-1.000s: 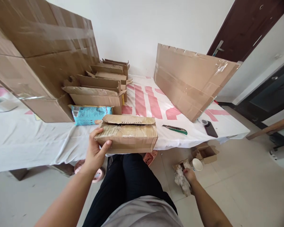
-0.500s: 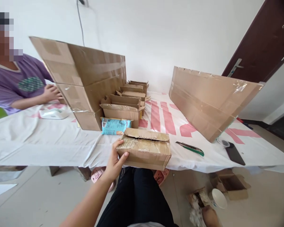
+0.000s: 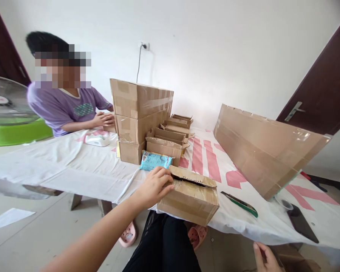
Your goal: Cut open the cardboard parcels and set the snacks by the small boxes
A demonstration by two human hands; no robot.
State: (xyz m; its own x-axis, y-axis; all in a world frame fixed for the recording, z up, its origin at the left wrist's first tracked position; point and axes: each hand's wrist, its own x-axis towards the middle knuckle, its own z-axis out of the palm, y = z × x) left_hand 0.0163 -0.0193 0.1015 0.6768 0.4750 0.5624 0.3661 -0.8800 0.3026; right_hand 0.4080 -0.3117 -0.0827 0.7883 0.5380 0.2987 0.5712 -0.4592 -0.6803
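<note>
The table (image 3: 73, 170) under its white cloth was the biggest thing in front of me, its near edge running across just above my knees, with a wide stretch of bare cloth to the left of my arm. A long cardboard panel (image 3: 266, 147) stood on its edge on the right, angled away from me, and it left a lane of red-striped cloth between it and the boxes. A person in a purple shirt (image 3: 70, 109) sat at the far left side, hands on the table beside a tall stack of taped boxes (image 3: 138, 113). Behind that stack ran a row of open boxes (image 3: 167, 139), one after another toward the wall. The small box (image 3: 192, 198) sat right at the near edge with its torn top flap raised and its front corner hanging over the edge. My left hand (image 3: 154, 187) had hold of its left end, fingers half-curled over the top edge, thumb out of sight. A blue packet (image 3: 154, 160) lay just beyond my fingers. A green box cutter (image 3: 239, 204) lay just to the right of the box, and a dark phone (image 3: 302, 224) lay near the edge farther right. My right hand (image 3: 265, 258) was below the table edge, mostly cut off, so I could not tell how it was closed or whether it held anything.
</note>
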